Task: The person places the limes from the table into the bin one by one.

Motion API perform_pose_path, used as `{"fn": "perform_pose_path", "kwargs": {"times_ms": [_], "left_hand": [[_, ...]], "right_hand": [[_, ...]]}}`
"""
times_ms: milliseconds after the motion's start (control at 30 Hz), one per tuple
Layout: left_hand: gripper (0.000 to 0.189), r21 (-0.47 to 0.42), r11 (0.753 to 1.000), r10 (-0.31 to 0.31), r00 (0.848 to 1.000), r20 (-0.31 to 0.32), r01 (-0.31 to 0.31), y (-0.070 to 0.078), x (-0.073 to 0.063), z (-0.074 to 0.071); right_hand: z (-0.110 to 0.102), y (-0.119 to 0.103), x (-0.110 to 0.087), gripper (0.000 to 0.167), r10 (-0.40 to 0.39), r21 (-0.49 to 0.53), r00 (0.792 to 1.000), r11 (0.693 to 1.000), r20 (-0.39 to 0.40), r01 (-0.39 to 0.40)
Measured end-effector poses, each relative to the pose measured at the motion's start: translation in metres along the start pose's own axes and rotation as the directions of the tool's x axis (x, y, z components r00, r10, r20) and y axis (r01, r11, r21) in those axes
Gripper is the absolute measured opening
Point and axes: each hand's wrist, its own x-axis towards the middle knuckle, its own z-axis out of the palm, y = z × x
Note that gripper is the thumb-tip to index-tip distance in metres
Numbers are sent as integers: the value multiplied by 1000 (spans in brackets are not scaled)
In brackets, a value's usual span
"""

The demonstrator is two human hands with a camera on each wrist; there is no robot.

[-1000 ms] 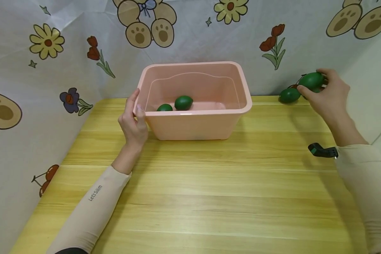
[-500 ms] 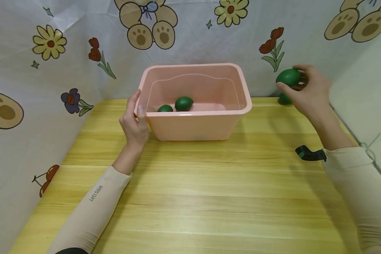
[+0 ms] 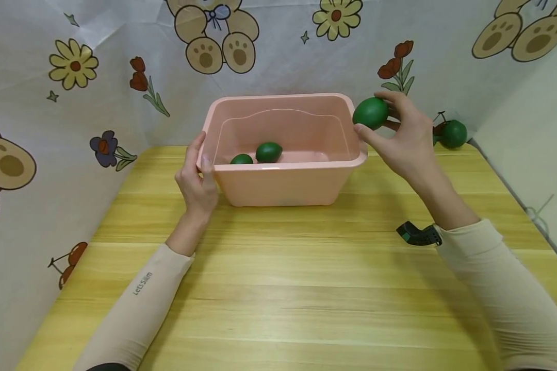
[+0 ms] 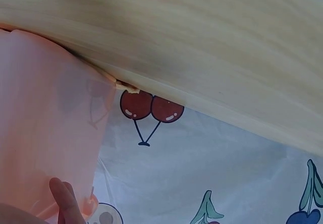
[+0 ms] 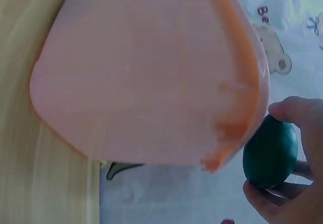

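A pink plastic tub (image 3: 288, 183) stands at the back middle of the table, with two green egg-shaped fruits (image 3: 268, 152) inside on its floor. My left hand (image 3: 196, 178) grips the tub's left rim, the thumb on the near side. My right hand (image 3: 401, 129) pinches another green egg-shaped fruit (image 3: 370, 113) between thumb and fingers, right at the tub's right rim in the head view. In the right wrist view, that dark green fruit (image 5: 271, 153) overlaps the edge of the tub (image 5: 146, 77).
Another green fruit (image 3: 454, 134) lies at the table's back right corner, with a second one mostly hidden behind my right hand. A printed cloth (image 3: 288, 67) hangs behind the wooden table (image 3: 306, 288). A black strap (image 3: 418, 234) sticks out from my right cuff.
My right hand has lifted the fruit away from the back right corner and carried it left to the tub's right rim. The left hand keeps its grip on the tub.
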Motion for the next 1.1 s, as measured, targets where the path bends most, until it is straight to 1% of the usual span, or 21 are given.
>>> {"fn": "perform_pose_path", "kwargs": {"times_ms": [133, 200, 300, 467, 600, 700, 800, 867, 1000, 1033, 1067, 1100], "left_hand": [[61, 0, 1000, -9, 1000, 4, 9, 0, 0, -1], [62, -2, 1000, -12, 1000, 9, 12, 0, 0, -2], [62, 1, 1000, -16, 1000, 10, 16, -1, 0, -3], [62, 1, 1000, -18, 1000, 10, 18, -2, -1, -4], [62, -9, 1000, -21, 1000, 6, 21, -1, -1, -3], [63, -12, 1000, -22, 1000, 9, 22, 0, -1, -2], [63, -13, 1000, -23, 1000, 12, 23, 1, -1, -1], [63, -14, 1000, -23, 1000, 10, 23, 2, 0, -1], [62, -7, 1000, -21, 1000, 2, 21, 1, 0, -1], [62, -6, 1000, -21, 1000, 3, 21, 1, 0, -1], [62, -5, 1000, -20, 1000, 5, 20, 1, 0, 0], [62, -4, 1000, -19, 1000, 8, 19, 1, 0, 0]], "right_hand": [[11, -15, 0, 64, -89, -6, 995, 996, 41, 89], [16, -22, 1, 64, -118, -6, 989, 993, 84, 119], [25, -31, 3, 62, -136, 5, 976, 991, 168, 137], [39, -45, 6, 58, -128, 24, 946, 992, 298, 127], [51, -54, 7, 60, -80, -21, 929, 995, 362, 93], [58, -60, 8, 60, -47, -81, 919, 993, 391, 85], [63, -64, 8, 57, -42, -108, 908, 990, 417, 95], [65, -65, 9, 56, -46, -116, 895, 987, 444, 108], [66, -66, 9, 62, -34, -124, 865, 986, 501, 110], [66, -66, 9, 62, -29, -130, 862, 985, 505, 110], [65, -65, 8, 61, -29, -133, 865, 985, 502, 110], [64, -64, 7, 58, -31, -130, 871, 986, 490, 108]]}}
